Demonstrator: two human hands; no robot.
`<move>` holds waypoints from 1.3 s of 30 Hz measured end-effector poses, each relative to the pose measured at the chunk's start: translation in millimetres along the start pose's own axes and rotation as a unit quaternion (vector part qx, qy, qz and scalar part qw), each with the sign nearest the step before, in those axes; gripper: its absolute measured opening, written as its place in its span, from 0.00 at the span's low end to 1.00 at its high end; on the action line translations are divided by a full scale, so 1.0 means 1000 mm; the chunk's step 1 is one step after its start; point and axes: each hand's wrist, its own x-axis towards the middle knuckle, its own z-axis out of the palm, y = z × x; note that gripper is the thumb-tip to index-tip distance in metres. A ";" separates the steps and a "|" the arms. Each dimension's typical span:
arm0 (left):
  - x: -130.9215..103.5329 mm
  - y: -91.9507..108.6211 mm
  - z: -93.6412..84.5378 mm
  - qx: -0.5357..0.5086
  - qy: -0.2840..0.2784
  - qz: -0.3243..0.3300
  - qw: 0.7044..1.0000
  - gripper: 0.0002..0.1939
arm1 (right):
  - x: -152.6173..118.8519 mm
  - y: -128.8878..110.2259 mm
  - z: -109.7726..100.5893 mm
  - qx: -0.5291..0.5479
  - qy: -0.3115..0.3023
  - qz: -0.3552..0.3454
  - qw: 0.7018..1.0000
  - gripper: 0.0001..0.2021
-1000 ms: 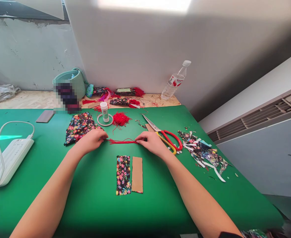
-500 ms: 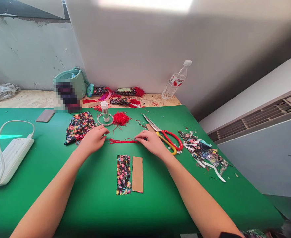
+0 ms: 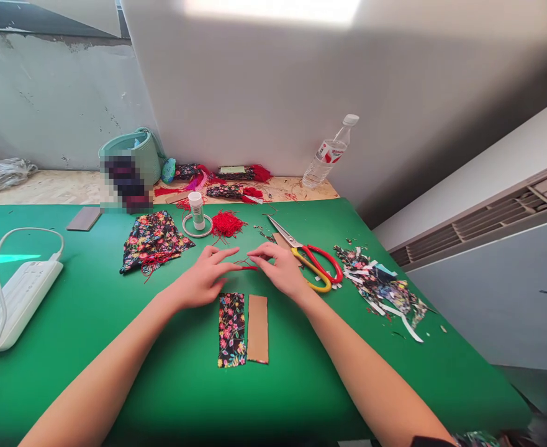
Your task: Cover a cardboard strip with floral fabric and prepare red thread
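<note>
Thin red threads [image 3: 247, 267] lie between my two hands above the green mat. My right hand [image 3: 280, 268] pinches their right end between thumb and fingertips. Over their left part reaches my left hand [image 3: 207, 274], fingers spread, its fingertips at the threads. Just below the hands, a floral fabric strip [image 3: 231, 329] lies beside a brown strip [image 3: 257, 329] with a floral lower edge. Scissors [image 3: 317, 261] with red and yellow handles rest right of my right hand. A pile of red threads [image 3: 227, 224] sits behind the hands, next to a glue stick [image 3: 197, 210] standing by a white ring.
Floral fabric [image 3: 154, 242] lies at left, with a power strip [image 3: 19, 304] farther left. Fabric scraps [image 3: 385, 285] spread at right. Along the back are a teal basket [image 3: 149, 155], tasselled floral pieces [image 3: 229, 191] and a bottle [image 3: 329, 152].
My left hand has moved right, from the left end of the threads to over them, and its fingers have spread. My right hand stays nearly in place at the threads.
</note>
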 end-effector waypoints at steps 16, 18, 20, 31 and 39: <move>-0.003 -0.013 -0.031 0.111 0.242 -0.106 0.958 0.08 | -0.005 -0.010 0.017 0.134 0.089 0.032 0.986 0.16; -0.005 -0.015 -0.040 0.134 0.290 -0.145 0.936 0.09 | -0.004 -0.009 0.016 0.150 0.095 0.046 0.983 0.17; -0.007 -0.018 -0.046 0.164 0.339 -0.198 0.905 0.12 | -0.003 -0.008 0.016 0.159 0.094 0.053 0.981 0.16; -0.009 -0.018 -0.042 0.298 0.302 -0.314 0.849 0.11 | -0.003 -0.007 0.018 0.055 0.029 0.025 0.998 0.07; -0.012 -0.025 -0.033 0.339 0.226 -0.279 0.869 0.13 | 0.006 0.001 0.028 -0.118 -0.059 -0.067 0.989 0.10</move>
